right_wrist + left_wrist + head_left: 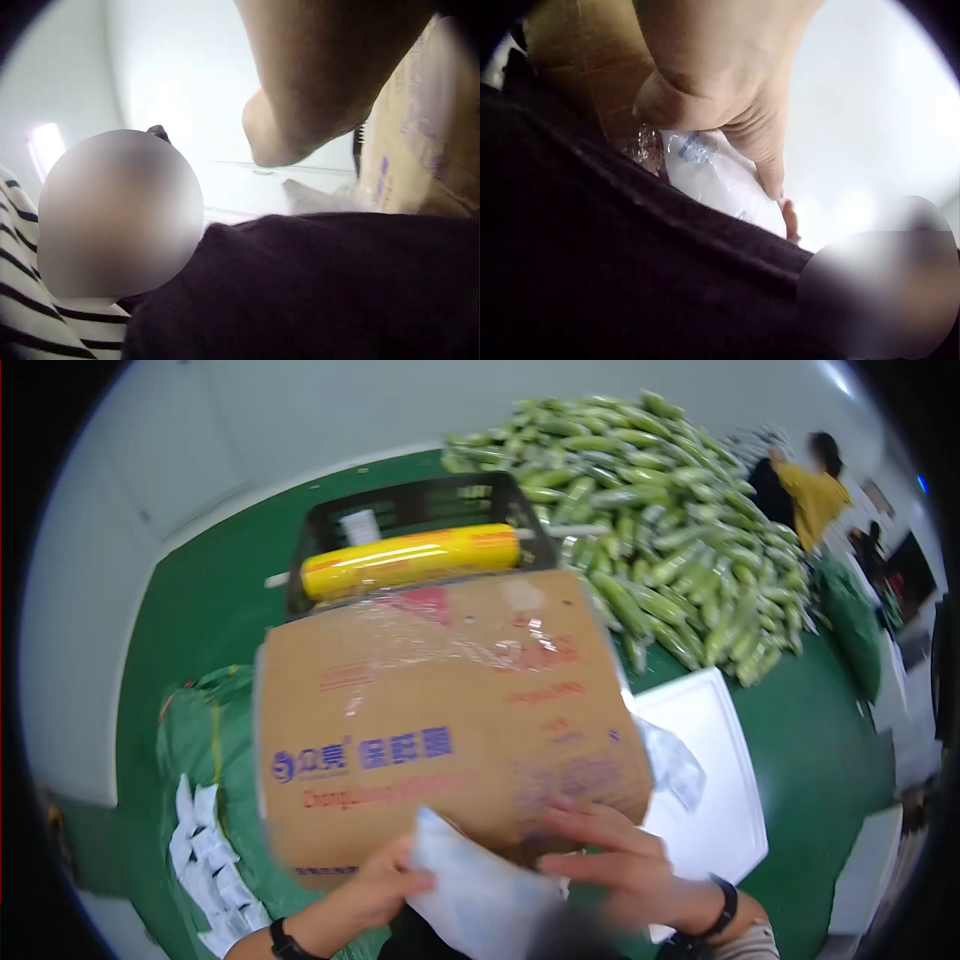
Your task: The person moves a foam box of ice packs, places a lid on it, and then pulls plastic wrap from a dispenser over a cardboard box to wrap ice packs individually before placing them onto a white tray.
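Note:
My left hand (378,884) pinches the upper left edge of a white plastic packet (478,898) between thumb and fingers. Blue print shows on the packet's clear-skinned surface (720,180) in the left wrist view. At the packet's right side is my right hand (630,868), fingers stretched out toward the left, their tips over the near edge of a cardboard box (440,710). The packet hangs in front of that box, close to my body. In the right wrist view, the fingertips of the right hand (315,97) are hidden.
A yellow roll (410,560) lies across a black crate (420,500) behind the box. Bagged green vegetables (660,520) form a large heap beyond. Several white packets (212,860) lie on a green sack (235,730) at left. At right is a white foam panel (715,760); a person (815,490) is farther back.

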A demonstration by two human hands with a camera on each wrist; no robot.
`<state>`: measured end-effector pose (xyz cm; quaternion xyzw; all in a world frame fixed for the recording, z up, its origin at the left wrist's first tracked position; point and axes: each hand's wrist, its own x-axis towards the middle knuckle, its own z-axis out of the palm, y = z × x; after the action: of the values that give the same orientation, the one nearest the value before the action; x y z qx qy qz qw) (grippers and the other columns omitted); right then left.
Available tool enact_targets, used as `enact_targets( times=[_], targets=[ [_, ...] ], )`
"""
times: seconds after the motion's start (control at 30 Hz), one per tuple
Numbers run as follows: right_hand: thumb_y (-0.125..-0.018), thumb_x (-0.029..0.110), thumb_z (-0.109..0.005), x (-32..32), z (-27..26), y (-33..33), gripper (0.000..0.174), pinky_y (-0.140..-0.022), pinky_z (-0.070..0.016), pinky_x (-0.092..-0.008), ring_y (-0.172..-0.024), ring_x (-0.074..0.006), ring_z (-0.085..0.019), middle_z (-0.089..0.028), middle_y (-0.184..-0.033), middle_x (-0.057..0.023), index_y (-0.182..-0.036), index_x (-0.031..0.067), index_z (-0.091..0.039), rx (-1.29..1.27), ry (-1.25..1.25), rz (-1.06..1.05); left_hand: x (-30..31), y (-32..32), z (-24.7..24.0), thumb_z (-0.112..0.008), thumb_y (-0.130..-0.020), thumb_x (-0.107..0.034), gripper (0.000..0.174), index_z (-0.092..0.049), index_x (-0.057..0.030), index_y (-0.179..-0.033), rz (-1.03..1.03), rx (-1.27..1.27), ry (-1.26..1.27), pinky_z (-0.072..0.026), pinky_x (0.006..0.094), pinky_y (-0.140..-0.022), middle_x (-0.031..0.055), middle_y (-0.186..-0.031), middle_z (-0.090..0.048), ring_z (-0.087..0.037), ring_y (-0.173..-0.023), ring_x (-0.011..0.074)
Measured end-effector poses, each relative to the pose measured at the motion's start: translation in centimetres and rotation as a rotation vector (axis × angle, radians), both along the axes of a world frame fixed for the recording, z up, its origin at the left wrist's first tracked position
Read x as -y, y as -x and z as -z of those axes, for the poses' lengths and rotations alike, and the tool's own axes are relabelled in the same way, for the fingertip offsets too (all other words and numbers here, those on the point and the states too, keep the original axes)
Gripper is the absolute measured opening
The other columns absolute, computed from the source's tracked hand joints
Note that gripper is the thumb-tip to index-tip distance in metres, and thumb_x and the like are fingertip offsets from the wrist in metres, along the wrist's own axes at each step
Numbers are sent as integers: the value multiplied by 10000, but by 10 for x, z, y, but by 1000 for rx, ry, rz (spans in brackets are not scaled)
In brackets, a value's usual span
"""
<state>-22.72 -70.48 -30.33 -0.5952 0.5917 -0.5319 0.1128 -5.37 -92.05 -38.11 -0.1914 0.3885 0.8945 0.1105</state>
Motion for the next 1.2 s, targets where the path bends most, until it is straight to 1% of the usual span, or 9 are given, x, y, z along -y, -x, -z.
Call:
enact_targets(
  times=[0.17, 0.27, 0.33, 0.47, 0.57, 0.87, 0.97, 1.1, 1.2],
  targets=[
    [-779, 705, -475, 72, -11, 23, 854, -1059, -88, -594, -1350, -488, -131, -144, -1461, -317, -1362, 83, -423, 113, 485, -147, -20, 69, -74, -603, -799, -558, 841, -270, -74, -1402, -236, -145, -134, -310, 449, -1076, 127, -1414, -356, -372, -1290, 286],
    [-745, 590, -628, 100, -2, -2, 851, -1060, -136, -562, -1340, -467, -180, -162, -1459, -305, -1381, 85, -372, 272, 776, 67, -41, 83, -99, -587, -786, -600, 856, -243, -141, -1420, -265, -433, 518, -336, 435, -1060, 126, -1409, -350, -379, -1285, 252],
    [-708, 468, -734, 93, 16, 2, 872, -1049, -218, -526, -1313, -425, -275, -244, -1434, -285, -1381, 71, -346, 236, 659, 242, -52, 101, -116, -497, -823, -634, 830, -221, -148, -1436, -318, -304, 132, -373, 466, -1028, 72, -1417, -365, -381, -1285, 285],
    [-699, 131, -740, 15, 11, 38, 639, -840, -488, -320, -970, -204, -595, -592, -1076, -112, -1232, -18, -422, 766, 119, 513, -40, 83, -77, -675, -805, -193, 715, -286, -68, -1391, 113, -297, 548, -330, 404, -1035, 134, -1343, -445, -401, -1265, 284],
    [-881, 300, -504, -45, 57, 83, 387, -846, -479, -375, -959, -224, -574, -546, -1110, -98, -1168, 43, -468, 1208, 661, 841, -19, 67, -91, -695, -778, -149, 610, -422, -47, -1314, 477, -373, 1194, -309, 387, -1044, 150, -1330, -454, -407, -1256, 292],
    [-926, 236, -495, -252, 287, 181, 414, -1024, -387, -419, -1192, -280, -464, -488, -1274, -137, -1244, -26, -457, 1579, 792, 1152, 44, -4, -28, -653, -786, -144, 463, -518, -5, -1207, 95, -19, 1752, -330, 420, -1030, 229, -1347, -408, -395, -1242, 397],
    [-934, 224, -475, -167, 186, 153, 427, -1050, -349, -422, -1284, -308, -360, -389, -1376, -146, -1265, -42, -431, 1306, 417, 1277, 62, 11, -31, -660, -778, -147, 472, -517, -9, -1206, 43, 36, 1893, -321, 422, -1035, 240, -1351, -399, -393, -1242, 404],
    [-793, 192, -682, -51, 50, 138, 657, -1070, -263, -464, -1338, -323, -280, -326, -1429, -175, -1361, 61, -378, -93, -468, 578, 115, 60, -19, -658, -784, -145, 401, -553, -28, -1153, -106, -25, 1923, -371, 425, -981, 209, -1330, -427, -443, -1172, 390],
    [-755, 136, -694, 35, 47, 152, 490, -1047, -302, -465, -1296, -364, -323, -362, -1404, -166, -1220, 138, -539, -524, -480, 497, 157, 101, -9, -642, -798, -129, 253, -582, -36, -1026, -95, -186, 2025, -415, 417, -908, 175, -1269, -480, -484, -1086, 381]
  ],
)
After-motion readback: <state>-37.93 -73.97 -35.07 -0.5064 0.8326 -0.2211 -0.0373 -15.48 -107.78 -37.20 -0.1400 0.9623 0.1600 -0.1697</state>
